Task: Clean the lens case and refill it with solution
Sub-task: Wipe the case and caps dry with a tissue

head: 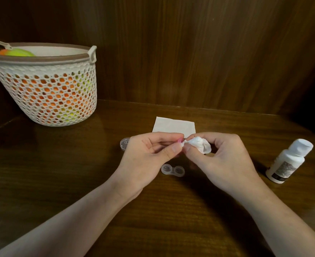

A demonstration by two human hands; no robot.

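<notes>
Wiping a small pink piece above the lens case

I saw the left hand (149, 154) pinching a pink piece (180, 140) while the right hand (225, 158) gripped crumpled tissue (199, 144); the lens case (172, 170) lay on the worktop (60, 173) just below both hands' fingers (173, 148).

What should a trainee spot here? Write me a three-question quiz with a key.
1. True or false: the bottle is uncapped.
2. Fill in: the lens case lies on the ___.
3. The right hand holds: A bottle, B lens case, C crumpled tissue.
Key: 1 false; 2 table; 3 C.
</notes>
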